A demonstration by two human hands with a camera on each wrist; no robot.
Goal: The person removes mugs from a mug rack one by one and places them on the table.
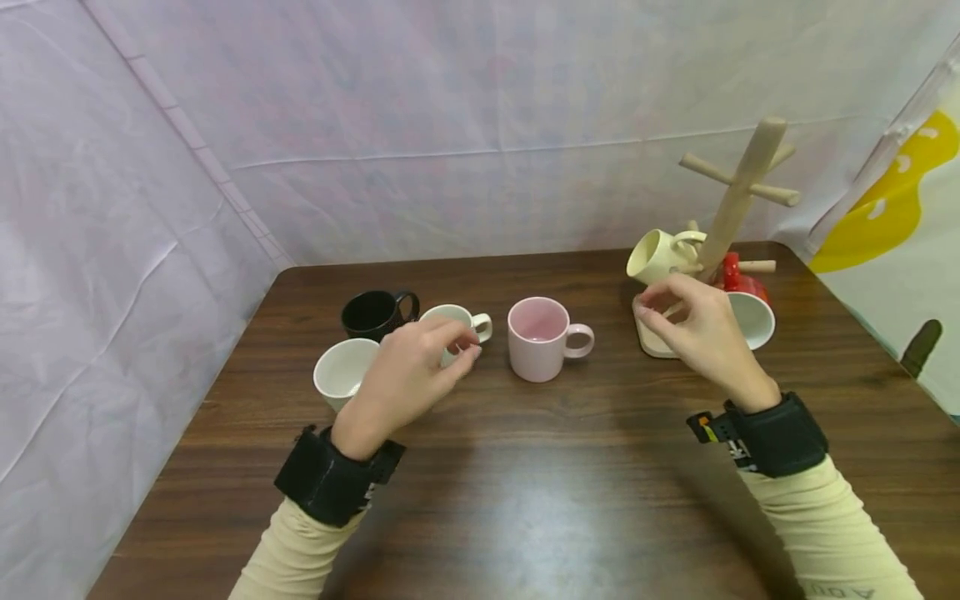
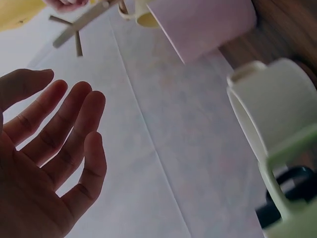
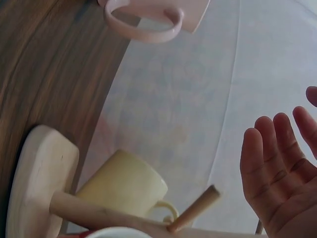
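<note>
Pink mug [image 1: 536,351] between left hand [image 1: 415,362], right hand [image 1: 702,325]; fingers [image 2: 94,166] loosely curved.

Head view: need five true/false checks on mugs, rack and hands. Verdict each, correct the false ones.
1. The yellow mug hangs on the rack. True.
2. The pink mug lies on its side. False: it stands upright on the table.
3. The right hand holds nothing. True.
4. The left hand grips the pink mug. False: it holds nothing either.
5. The red mug is left of the pink mug. False: it is to the right, by the rack.
</note>
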